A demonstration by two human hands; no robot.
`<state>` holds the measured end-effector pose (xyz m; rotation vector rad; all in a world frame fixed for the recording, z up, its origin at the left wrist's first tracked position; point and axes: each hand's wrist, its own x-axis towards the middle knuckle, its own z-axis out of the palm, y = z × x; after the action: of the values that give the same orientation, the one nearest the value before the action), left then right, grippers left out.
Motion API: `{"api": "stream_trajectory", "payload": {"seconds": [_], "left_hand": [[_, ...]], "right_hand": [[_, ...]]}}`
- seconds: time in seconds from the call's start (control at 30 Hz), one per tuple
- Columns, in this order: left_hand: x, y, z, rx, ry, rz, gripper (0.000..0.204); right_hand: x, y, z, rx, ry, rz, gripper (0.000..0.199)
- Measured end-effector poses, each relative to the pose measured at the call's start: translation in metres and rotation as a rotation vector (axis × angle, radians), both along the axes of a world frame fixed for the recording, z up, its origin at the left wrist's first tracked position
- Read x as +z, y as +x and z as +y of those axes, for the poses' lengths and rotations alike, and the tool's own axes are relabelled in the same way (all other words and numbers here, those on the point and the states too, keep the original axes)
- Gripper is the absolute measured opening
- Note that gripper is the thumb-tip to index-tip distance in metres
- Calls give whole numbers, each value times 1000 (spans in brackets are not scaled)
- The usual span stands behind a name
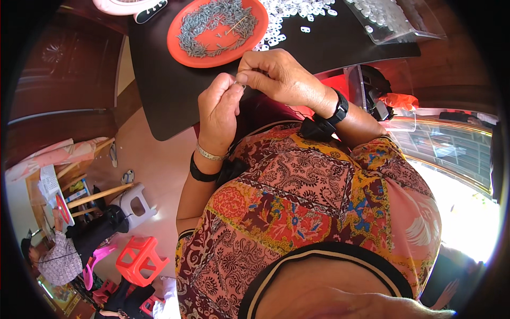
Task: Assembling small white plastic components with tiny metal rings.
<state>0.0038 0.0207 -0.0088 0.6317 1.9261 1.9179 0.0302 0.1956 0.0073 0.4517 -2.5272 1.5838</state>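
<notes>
My left hand and my right hand meet fingertip to fingertip near the front edge of a dark table. Both are closed in a pinch around something tiny, mostly hidden by the fingers and too small to name. Just beyond them sits an orange-red plate holding many small grey screw-like pieces, with a thin tan stick lying on top. Right of the plate, small white plastic pieces with holes are spread over the tabletop.
A clear tray of whitish pieces stands at the far right. Below it is a clear bin with dark and orange items. On the floor to the left are a red stool and a white stool. Another person sits at the lower left.
</notes>
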Motion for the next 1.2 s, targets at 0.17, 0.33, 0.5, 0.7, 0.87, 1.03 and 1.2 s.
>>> {"api": "stream_trajectory", "payload": {"seconds": [0.17, 0.33, 0.5, 0.7, 0.87, 1.03, 1.2], "left_hand": [[0, -1, 0, 51, 31, -37, 16], [0, -5, -5, 56, 108, -110, 16], [1, -6, -3, 60, 115, -142, 16], [1, -6, -3, 62, 95, -150, 16], [0, -9, -7, 49, 93, -144, 17], [0, -11, -9, 51, 107, -167, 16], [-1, -13, -11, 59, 121, -178, 15]], "right_hand": [[-2, -3, 17, -86, -80, 88, 21], [5, -10, 94, -500, 382, 185, 17], [-13, -12, 123, -535, 594, 111, 21], [-3, -18, 109, -498, 631, 102, 17], [-16, -22, 115, -513, 659, 123, 16], [-12, -31, 117, -518, 807, 188, 13], [7, -48, 118, -450, 818, 234, 13]]}}
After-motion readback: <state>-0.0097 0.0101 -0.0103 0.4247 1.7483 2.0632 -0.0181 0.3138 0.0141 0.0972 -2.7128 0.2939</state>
